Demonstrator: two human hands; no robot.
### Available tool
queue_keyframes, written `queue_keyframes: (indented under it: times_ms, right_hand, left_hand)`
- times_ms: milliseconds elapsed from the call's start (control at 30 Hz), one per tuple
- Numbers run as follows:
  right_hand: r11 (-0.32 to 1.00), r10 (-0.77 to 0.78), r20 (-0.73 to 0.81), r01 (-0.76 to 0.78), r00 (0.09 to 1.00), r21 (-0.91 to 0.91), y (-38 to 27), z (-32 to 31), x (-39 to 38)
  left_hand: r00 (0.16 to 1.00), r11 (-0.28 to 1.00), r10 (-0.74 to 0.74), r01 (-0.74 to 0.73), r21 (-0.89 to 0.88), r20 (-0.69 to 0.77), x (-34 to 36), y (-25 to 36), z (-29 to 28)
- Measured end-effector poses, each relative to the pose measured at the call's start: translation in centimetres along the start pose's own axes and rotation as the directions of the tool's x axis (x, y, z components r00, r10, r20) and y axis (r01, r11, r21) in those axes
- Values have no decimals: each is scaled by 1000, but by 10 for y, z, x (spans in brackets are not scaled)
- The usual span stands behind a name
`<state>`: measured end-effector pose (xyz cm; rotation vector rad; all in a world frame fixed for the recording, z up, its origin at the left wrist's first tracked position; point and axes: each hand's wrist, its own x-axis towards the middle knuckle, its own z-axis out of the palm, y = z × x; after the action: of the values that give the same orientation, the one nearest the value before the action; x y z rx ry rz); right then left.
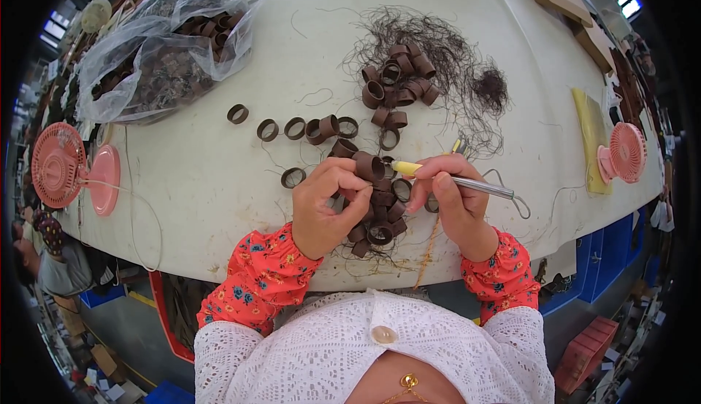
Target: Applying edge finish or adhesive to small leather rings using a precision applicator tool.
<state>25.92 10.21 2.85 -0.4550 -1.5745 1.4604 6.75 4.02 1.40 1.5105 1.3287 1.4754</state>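
Between the fingertips of my left hand point(321, 203) is a short brown leather-like ring point(370, 167), held with its open end toward the right. My right hand point(458, 203) is closed around a slim pen-like tool point(478, 184) with a yellow front part and a metal shaft; a bent wire loop hangs at its rear end. The tool's tip is close to the ring's rim; I cannot tell whether they touch. Under and between my hands lies a pile of similar brown rings point(380, 234), partly hidden by my fingers.
Farther up the white table point(241, 185) are more brown rings point(401, 75) and a tangle of dark threads point(488, 90). A clear plastic bag point(168, 53) of rings lies at the far left. Pink fans point(58, 164) stand at both sides, one by a yellow packet point(590, 137).
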Motion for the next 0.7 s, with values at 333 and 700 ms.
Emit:
queue_keyframes:
  times_ms: [333,700]
  right_hand:
    - [933,308,-59,-313,950,-177,-4,9,6]
    - [986,93,-43,-98,995,-136,6,6,0]
  left_hand:
    - [744,599,578,-665,445,335,0,-3,0]
    - [997,996,26,-20,-83,67,2,2,1]
